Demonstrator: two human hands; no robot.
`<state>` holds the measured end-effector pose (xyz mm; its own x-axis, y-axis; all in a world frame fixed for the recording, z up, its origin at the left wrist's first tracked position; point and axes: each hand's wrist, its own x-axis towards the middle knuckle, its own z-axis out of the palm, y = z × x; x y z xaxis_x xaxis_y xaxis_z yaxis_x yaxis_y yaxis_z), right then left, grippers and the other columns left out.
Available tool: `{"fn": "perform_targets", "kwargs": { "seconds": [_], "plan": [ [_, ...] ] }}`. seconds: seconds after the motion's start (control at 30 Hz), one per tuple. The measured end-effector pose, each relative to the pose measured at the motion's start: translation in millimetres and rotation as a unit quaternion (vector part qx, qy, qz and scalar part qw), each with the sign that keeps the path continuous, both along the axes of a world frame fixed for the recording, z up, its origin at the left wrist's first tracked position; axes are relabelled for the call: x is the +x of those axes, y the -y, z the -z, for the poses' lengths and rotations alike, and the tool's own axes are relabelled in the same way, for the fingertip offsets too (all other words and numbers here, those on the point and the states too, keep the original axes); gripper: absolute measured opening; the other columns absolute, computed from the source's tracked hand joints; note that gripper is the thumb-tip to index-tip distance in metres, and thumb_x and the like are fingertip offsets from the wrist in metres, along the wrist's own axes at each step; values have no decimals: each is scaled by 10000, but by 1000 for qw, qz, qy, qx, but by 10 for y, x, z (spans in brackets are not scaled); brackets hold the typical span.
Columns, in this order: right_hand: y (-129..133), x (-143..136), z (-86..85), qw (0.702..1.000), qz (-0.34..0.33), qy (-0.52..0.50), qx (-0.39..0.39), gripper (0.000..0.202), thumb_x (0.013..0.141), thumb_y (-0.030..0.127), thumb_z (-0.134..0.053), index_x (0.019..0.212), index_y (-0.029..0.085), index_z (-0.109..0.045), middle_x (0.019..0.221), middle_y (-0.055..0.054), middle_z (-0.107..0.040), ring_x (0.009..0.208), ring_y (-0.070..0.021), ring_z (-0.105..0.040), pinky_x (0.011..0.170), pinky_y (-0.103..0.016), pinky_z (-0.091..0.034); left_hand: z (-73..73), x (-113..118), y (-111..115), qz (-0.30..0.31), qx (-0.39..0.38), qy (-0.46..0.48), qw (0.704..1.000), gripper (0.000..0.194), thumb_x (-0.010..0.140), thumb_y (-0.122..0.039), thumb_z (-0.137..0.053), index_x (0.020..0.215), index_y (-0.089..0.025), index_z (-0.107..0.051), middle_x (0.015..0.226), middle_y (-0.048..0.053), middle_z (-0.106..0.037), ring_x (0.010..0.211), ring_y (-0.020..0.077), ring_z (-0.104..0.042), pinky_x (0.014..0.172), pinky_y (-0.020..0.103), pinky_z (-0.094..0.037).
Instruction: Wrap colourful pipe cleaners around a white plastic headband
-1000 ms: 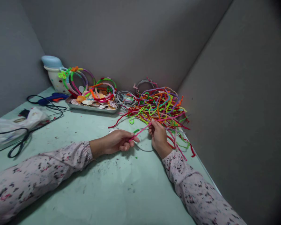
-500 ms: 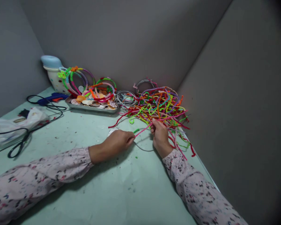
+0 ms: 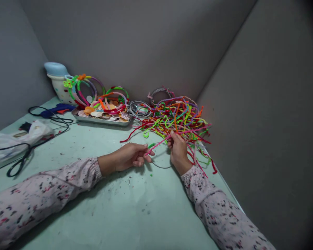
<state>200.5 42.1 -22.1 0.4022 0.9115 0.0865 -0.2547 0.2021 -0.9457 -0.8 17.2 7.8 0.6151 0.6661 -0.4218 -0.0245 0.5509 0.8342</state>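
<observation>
A pink pipe cleaner [image 3: 160, 141] stretches between my two hands. Its near end lies between the thumb and fingers of my left hand [image 3: 131, 156], which holds it loosely, palm turned partly up. My right hand [image 3: 178, 151] pinches the strand farther along. A thin grey wire hoop [image 3: 161, 167] hangs between the hands, with a short green pipe cleaner wrapping [image 3: 151, 146] on it near my left fingertips. My right fingers hide part of the hoop.
Loose coloured pipe cleaners [image 3: 182, 114] are heaped behind my right hand. Grey wire coils [image 3: 138, 109] lie beside them. A metal tray [image 3: 101, 121] holds shells and wrapped hoops. Farther left are a lidded container [image 3: 58, 83], a blue tool [image 3: 54, 110], a black cord [image 3: 28, 149] and a plastic bag [image 3: 39, 130].
My left hand has turned and loosened from a tight pinch, its fingers now more spread and the pink end showing. The right hand stays almost in place.
</observation>
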Motion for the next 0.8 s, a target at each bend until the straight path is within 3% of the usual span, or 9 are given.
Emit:
{"fn": "perform_targets", "kwargs": {
  "seconds": [0.07,0.2,0.5,0.67,0.8],
  "plan": [
    [7,-8,-3,1000,-3,8,5,285,730,435,-658,636,197,-533,555,67,-487,470,-72,-405,442,-219,-283,17,-12,-7,17,-57,34,998,315,900,-308,-502,973,-49,-667,744,83,-657,436,31,-439,382,149,-233],
    [8,-16,-6,1000,-3,24,5,311,732,467,-647,632,204,-515,543,71,-474,467,-80,-396,447,-229,-278,2,-7,18,13,-56,40,998,186,846,-180,-566,900,-47,-684,715,63,-653,426,9,-419,374,131,-213],
    [42,-15,-33,1000,4,25,10,289,743,424,-648,616,195,-528,526,65,-484,481,-83,-399,463,-227,-282,-59,28,54,26,6,-8,1000,217,703,-259,-756,804,-77,-695,720,51,-672,453,12,-417,399,159,-206],
    [27,-1,-12,999,-3,32,3,297,750,430,-642,612,198,-518,513,70,-464,472,-82,-385,456,-226,-267,-17,14,33,33,42,-32,998,290,654,-325,-779,766,-79,-670,548,-19,-530,437,22,-359,402,180,-144],
    [19,-1,-7,999,-8,41,9,292,754,434,-634,620,199,-526,524,66,-470,480,-86,-395,460,-226,-285,-6,1,39,45,107,-76,990,265,706,-353,-703,671,-119,-584,508,-41,-460,437,41,-342,415,195,-174]
  ]
}}
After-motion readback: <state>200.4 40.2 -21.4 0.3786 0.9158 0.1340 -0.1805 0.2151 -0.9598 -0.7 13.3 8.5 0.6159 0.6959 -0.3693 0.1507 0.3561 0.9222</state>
